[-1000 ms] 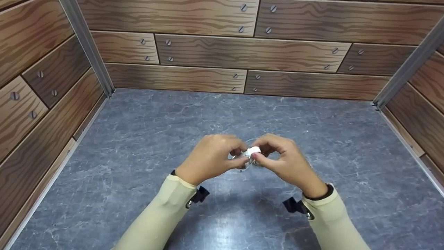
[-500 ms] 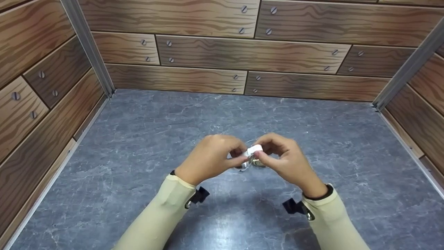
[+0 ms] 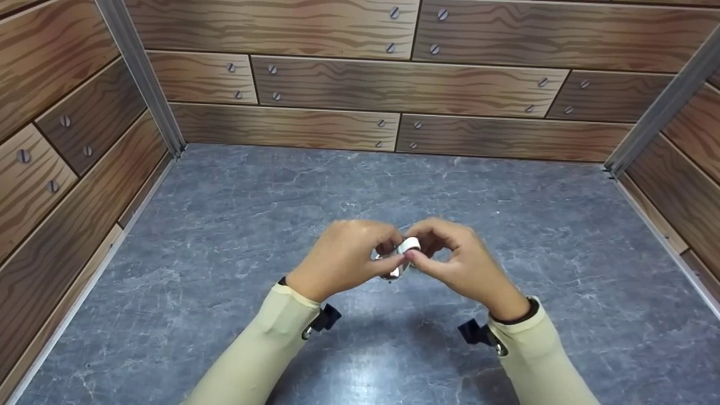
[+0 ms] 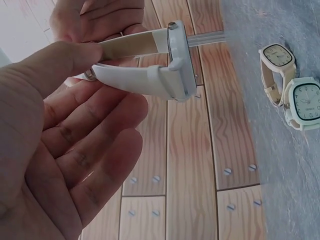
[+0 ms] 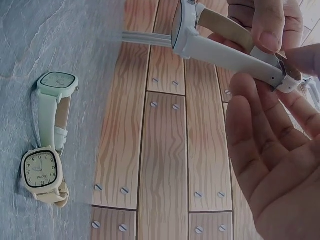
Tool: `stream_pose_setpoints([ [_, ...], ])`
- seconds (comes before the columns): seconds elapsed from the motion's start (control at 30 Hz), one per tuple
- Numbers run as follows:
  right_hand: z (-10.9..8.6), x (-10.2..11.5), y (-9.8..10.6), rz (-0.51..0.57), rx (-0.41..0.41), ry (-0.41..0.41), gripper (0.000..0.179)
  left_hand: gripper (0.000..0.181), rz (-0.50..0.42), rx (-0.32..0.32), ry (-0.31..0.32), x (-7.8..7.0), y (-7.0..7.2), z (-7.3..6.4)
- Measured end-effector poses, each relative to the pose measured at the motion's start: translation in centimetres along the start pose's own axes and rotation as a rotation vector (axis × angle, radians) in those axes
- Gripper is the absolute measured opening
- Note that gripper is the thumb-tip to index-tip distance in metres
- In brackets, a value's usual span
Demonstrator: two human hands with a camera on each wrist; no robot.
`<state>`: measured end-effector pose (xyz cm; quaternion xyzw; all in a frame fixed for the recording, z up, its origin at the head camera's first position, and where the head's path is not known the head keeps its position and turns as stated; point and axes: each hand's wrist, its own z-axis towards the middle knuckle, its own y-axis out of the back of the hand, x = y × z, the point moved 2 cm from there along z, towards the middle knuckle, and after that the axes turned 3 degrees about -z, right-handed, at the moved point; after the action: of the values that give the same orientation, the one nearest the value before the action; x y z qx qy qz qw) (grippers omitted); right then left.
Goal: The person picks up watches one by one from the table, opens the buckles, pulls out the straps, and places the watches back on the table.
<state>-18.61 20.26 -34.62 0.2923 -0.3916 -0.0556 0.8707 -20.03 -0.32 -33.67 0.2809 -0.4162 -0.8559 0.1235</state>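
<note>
Both hands hold a white wristwatch (image 4: 132, 80) up above the table, its strap closed into a loop. My left hand (image 3: 346, 253) pinches the strap near the buckle between thumb and fingers; its other fingers lie loosely bent below the band. From the other side my right hand (image 3: 455, 256) pinches the strap end close to the metal buckle (image 5: 281, 70). The watch case (image 4: 181, 60) points away from both palms. Lower down on the table lie a mint-green watch (image 5: 47, 115) and a cream watch (image 5: 41, 170), touching or nearly so; the head view mostly hides them behind the hands.
The grey marbled tabletop (image 3: 270, 197) is walled at the back and sides by wood-print panels (image 3: 337, 84). Metal corner posts (image 3: 140, 79) stand at the back left and right. Small black camera mounts (image 3: 323, 318) sit on both wrists.
My right hand shifted slightly right with the strap end, then came back left toward my left hand. The white strap now looks more curved, and the cream watch below is more hidden.
</note>
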Motion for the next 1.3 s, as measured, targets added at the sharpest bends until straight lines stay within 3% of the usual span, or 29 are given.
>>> stream_pose_setpoints([
  [0.23, 0.06, 0.15, -0.08, -0.016, -0.008, 0.019, 0.017, 0.012, -0.033, 0.016, 0.013, 0.05, -0.06, -0.01],
  [0.43, -0.09, 0.16, -0.15, 0.059, -0.028, -0.011, 0.014, 0.008, -0.107, 0.021, 0.054, 0.22, 0.06, -0.01],
  [0.67, -0.11, 0.12, -0.34, 0.024, -0.029, 0.001, 0.014, 0.006, -0.097, 0.007, 0.041, 0.27, -0.08, -0.09],
  [0.93, -0.01, 0.15, -0.29, -0.007, -0.028, 0.012, 0.015, 0.014, -0.079, 0.029, 0.075, 0.26, -0.07, -0.07],
  [1.3, -0.02, 0.19, -0.29, -0.048, -0.003, -0.007, 0.012, 0.010, -0.007, -0.008, -0.005, 0.04, -0.04, 0.00],
])
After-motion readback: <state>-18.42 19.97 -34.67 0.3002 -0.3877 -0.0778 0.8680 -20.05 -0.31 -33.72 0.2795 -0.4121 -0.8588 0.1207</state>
